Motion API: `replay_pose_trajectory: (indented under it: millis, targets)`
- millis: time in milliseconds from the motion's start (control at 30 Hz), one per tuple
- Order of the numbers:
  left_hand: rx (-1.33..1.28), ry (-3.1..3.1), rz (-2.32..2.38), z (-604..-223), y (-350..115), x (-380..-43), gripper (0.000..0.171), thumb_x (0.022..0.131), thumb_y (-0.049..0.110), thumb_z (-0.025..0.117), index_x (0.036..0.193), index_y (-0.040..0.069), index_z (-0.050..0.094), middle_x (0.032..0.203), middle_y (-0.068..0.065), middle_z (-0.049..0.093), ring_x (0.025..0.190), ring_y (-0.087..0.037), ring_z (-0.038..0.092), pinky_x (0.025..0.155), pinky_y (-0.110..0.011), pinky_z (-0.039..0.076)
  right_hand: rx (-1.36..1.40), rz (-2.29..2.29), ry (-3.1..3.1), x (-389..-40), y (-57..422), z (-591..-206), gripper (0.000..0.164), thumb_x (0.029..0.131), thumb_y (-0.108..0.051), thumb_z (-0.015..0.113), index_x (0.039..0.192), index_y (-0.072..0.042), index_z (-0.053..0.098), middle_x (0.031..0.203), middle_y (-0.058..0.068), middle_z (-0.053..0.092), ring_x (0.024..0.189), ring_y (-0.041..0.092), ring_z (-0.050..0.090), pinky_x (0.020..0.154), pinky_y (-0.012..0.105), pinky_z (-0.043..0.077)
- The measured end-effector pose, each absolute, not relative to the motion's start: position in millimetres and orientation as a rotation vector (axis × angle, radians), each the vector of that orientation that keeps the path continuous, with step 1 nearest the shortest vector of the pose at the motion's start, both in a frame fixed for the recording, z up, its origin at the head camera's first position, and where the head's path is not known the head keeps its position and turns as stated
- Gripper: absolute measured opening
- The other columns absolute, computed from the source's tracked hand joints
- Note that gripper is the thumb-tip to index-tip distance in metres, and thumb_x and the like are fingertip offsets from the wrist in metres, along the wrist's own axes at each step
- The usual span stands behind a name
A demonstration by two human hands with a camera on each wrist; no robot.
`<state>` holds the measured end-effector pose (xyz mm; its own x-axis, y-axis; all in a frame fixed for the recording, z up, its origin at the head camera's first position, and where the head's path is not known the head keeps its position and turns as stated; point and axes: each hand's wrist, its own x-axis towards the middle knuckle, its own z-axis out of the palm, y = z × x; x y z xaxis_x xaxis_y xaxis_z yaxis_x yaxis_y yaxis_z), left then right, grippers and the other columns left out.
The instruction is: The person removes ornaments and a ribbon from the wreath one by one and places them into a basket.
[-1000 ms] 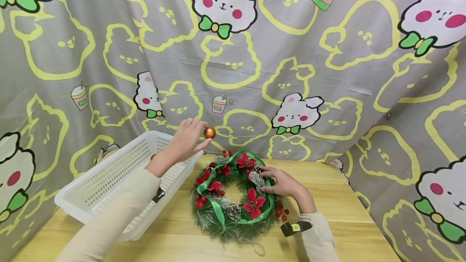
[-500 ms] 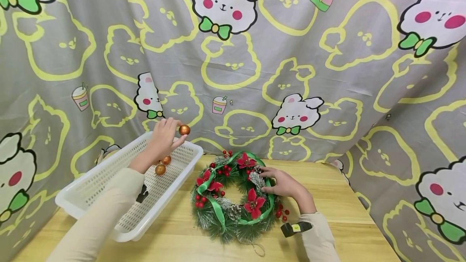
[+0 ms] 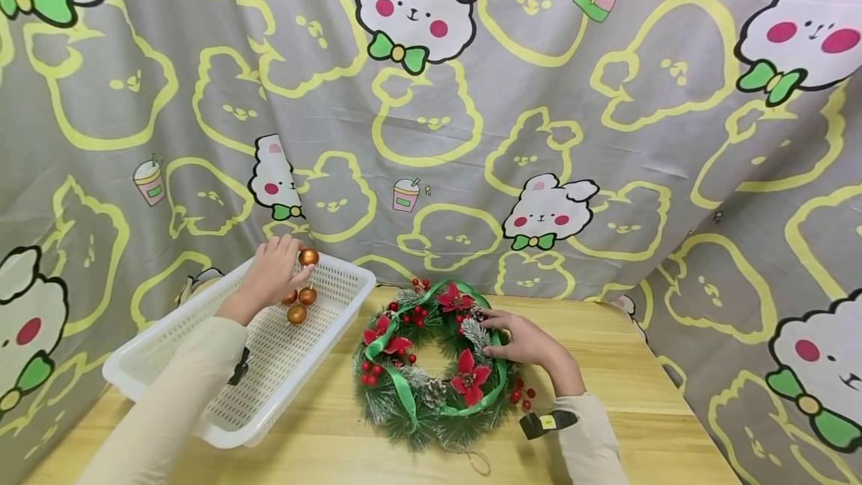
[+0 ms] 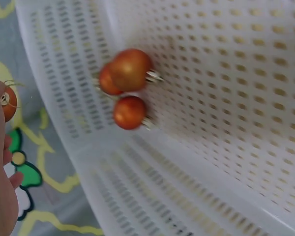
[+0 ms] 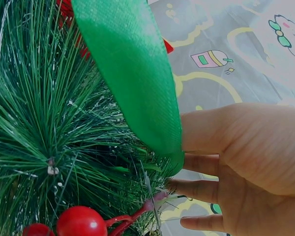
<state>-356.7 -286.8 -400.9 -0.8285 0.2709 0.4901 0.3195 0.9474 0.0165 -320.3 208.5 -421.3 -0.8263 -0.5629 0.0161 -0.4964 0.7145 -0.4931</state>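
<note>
Over the far end of a white plastic basket, my left hand pinches a copper-orange Christmas bauble between thumb and fingers. Below it, 3 more baubles lie together on the basket floor. The left wrist view shows the held bauble at its left edge, partly covered by the hand. A green Christmas wreath lies on the table with red flowers, berries and pinecones. My right hand rests on its right side, fingers fairly straight, some fingertips hidden behind the green ribbon.
The wooden table ends at a hanging patterned cloth, which also runs along both sides. A loop of twine lies at the wreath's near edge. A red berry sprig sticks out at its right.
My left hand has carried the bauble left, from near the wreath to low over the basket's far end. My right hand and the wreath have stayed in place.
</note>
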Motion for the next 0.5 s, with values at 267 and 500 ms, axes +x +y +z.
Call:
replay_pose_trajectory:
  millis: [267, 500]
  targets:
    - [-0.397, -2.708, -0.033, -414, -306, -348, 0.039, 0.1, 0.032, 0.061, 0.113, -0.003, 0.051, 0.117, -0.024, 0.054, 0.109, -0.042, 0.05, 0.086, -0.056, 0.041, -0.869, -0.756, 2.779, -319, 208, -419, 0.048, 0.093, -0.022, 0.076, 0.135, -0.003, 0.064, 0.158, 0.021, 0.043, 0.146, 0.047, 0.037, 0.11, 0.061, 0.04]
    - [-0.408, -2.743, 0.006, -427, -316, -346, 0.038, 0.098, 0.031, 0.065, 0.11, -0.003, 0.051, 0.112, -0.023, 0.055, 0.108, -0.042, 0.051, 0.087, -0.059, 0.043, -0.876, -0.752, 2.779, -318, 208, -418, 0.047, 0.093, -0.02, 0.075, 0.136, -0.002, 0.064, 0.158, 0.021, 0.042, 0.146, 0.048, 0.035, 0.11, 0.062, 0.04]
